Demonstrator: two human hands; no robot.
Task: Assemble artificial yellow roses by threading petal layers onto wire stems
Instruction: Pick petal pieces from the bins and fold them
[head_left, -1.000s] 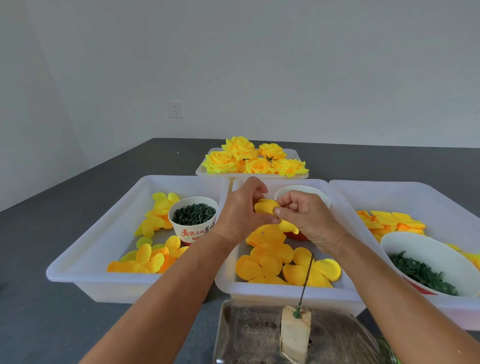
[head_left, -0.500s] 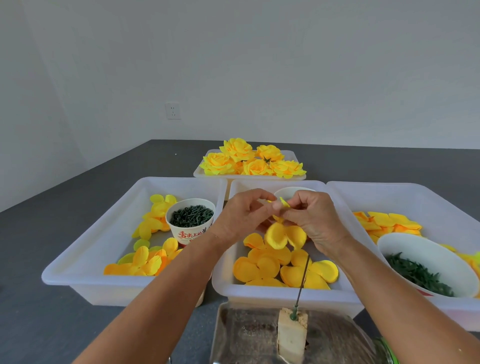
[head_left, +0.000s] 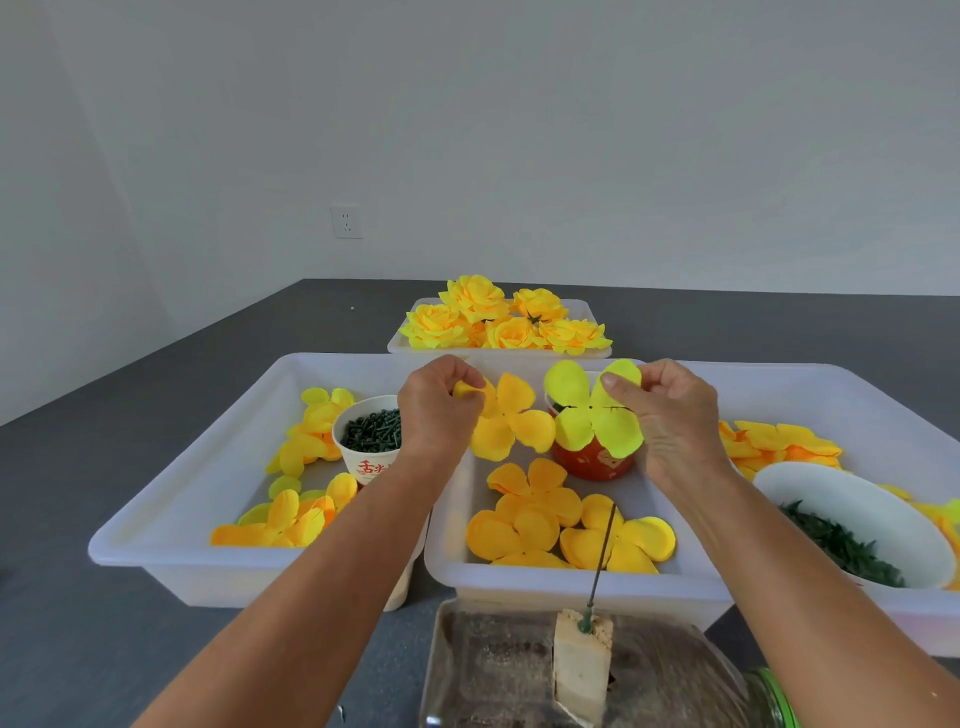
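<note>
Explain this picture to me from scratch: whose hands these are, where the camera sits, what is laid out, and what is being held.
There is no machine here. A person wears one camera on the head, looking forward and down, so you see their own two arms. The left hand pinches an orange-yellow petal layer. The right hand pinches a paler lemon-yellow layer. Both layers hang above the middle tray, which holds more petal layers and a red cup. The left tray holds petals and a paper cup of dark green bits. The right tray holds petals and a white bowl of green pieces. At the back lie finished roses. Nearest the person, a thin wire stem stands in a small block, bare for now.
</note>
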